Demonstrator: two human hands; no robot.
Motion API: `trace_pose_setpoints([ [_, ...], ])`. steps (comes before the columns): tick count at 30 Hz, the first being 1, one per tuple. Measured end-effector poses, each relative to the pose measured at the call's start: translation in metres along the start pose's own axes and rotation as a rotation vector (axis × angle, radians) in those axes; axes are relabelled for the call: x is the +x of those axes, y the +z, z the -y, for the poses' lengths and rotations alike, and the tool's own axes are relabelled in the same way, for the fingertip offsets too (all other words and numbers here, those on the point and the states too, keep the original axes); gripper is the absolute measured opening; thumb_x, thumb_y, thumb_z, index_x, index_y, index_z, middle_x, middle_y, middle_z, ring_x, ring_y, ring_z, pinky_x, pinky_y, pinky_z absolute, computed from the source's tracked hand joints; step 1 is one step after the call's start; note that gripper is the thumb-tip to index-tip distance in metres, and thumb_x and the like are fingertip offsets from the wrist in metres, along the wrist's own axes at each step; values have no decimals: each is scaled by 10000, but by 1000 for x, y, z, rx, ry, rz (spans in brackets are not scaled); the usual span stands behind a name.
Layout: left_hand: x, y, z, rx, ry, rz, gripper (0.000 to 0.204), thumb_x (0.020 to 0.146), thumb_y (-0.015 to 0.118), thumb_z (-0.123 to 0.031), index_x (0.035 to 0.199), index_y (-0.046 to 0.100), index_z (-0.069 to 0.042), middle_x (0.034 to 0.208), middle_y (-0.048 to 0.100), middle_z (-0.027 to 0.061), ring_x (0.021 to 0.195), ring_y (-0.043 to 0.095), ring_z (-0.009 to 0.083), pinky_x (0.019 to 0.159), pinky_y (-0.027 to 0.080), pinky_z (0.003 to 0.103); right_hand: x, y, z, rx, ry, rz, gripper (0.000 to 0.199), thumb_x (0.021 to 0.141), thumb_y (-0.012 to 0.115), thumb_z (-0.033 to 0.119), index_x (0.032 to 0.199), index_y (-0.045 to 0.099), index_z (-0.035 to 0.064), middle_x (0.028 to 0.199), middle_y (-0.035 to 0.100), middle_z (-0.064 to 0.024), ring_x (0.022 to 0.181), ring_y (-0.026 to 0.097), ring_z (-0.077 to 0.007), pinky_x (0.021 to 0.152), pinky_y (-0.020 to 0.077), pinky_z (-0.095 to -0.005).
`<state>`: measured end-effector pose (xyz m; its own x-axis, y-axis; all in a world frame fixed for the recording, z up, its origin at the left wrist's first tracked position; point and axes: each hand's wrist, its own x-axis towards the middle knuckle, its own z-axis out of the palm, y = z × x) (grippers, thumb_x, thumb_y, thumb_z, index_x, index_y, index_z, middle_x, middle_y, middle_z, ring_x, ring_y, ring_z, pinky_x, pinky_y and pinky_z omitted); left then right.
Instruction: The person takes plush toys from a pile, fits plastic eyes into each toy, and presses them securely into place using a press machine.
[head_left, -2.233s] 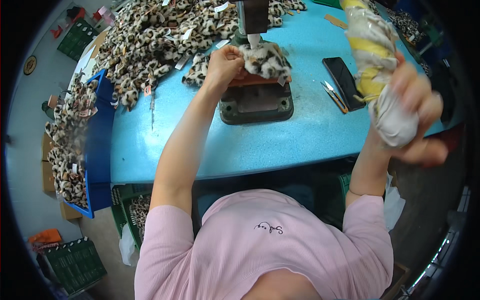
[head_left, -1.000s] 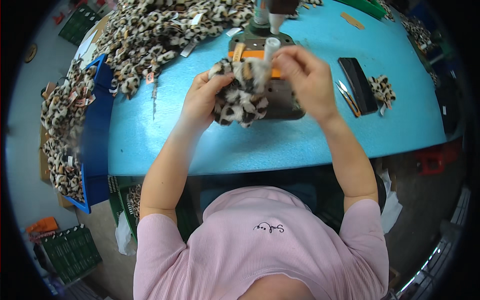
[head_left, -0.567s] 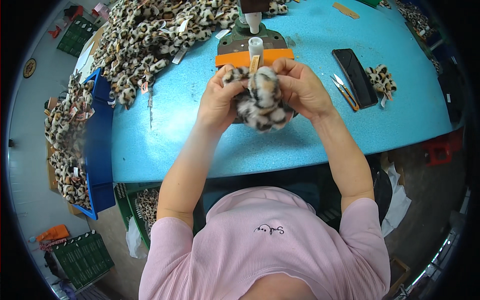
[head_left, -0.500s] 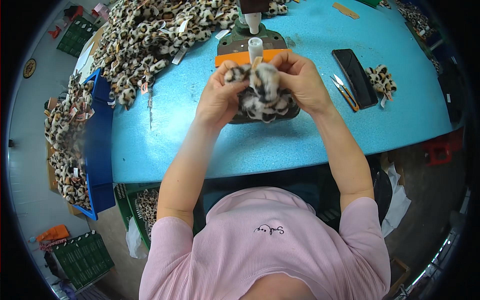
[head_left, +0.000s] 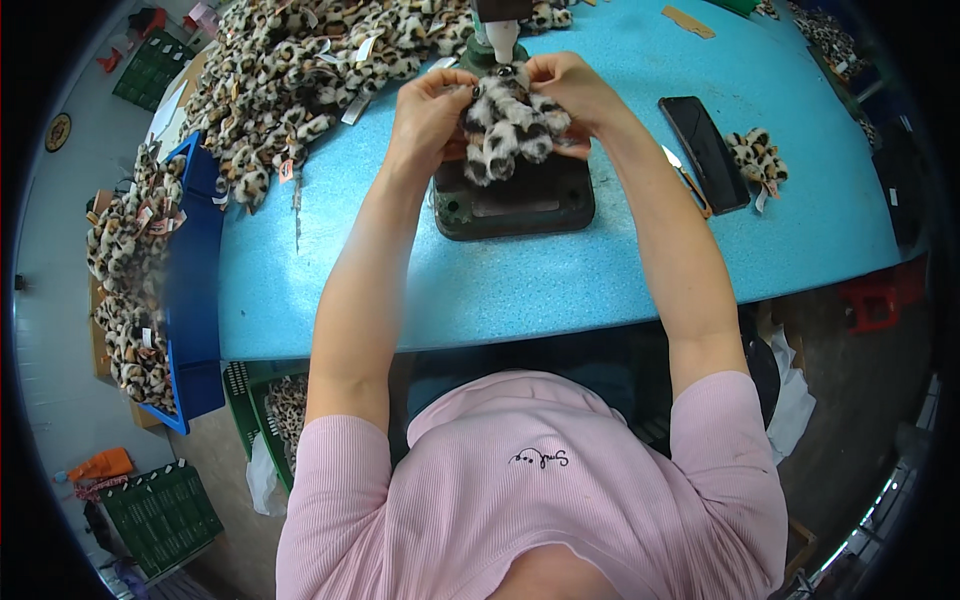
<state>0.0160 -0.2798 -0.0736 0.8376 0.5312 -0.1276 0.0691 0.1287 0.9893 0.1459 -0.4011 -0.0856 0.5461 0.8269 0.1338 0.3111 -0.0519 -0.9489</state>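
A furry leopard-print plush piece (head_left: 508,130), with small dark bead-like spots near its top, is stretched between my two hands. My left hand (head_left: 432,112) pinches its left upper edge, fingers closed. On the other side my right hand (head_left: 572,92) grips the right upper edge, fingers curled around it. The piece's top lies right beneath the white tip (head_left: 503,42) of a bench press, covering the lower white post. Below hangs the rest of the plush, over the dark press base (head_left: 515,212).
A large heap of similar plush pieces (head_left: 290,90) covers the table's back left. More fill a blue bin (head_left: 200,290) at the left. To the right lie a phone (head_left: 705,155), thread snips (head_left: 688,183) and one plush piece (head_left: 757,158). Brown scrap (head_left: 688,20) lies farther back.
Both hands have moved away from me, bringing the plush piece up over the lower post and under the white tip. More of the press base now shows.
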Motion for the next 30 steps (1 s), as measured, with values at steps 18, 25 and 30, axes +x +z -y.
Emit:
trace_pose_setpoints([
  [18,-10,18,-9,159,233,116,409,651,718,-190,980,582,11,697,591,25,520,527,57,394,408,180,-29,30,15,144,-256,-399,163,764,612,156,803,591,-1,752,577,-47,709,539,-119,659,439,-247],
  [25,-13,20,-9,186,203,91,445,632,725,-177,1005,564,4,685,586,29,524,536,67,395,416,183,-11,17,15,-90,-280,-281,119,781,519,112,760,525,-5,764,525,-62,714,498,-136,652,410,-266],
  [30,-11,17,-3,147,201,116,370,662,717,-153,971,565,-18,730,590,21,578,553,59,430,432,171,-11,8,26,-135,-181,-106,104,781,495,102,776,529,4,753,538,-54,711,502,-130,652,411,-265],
])
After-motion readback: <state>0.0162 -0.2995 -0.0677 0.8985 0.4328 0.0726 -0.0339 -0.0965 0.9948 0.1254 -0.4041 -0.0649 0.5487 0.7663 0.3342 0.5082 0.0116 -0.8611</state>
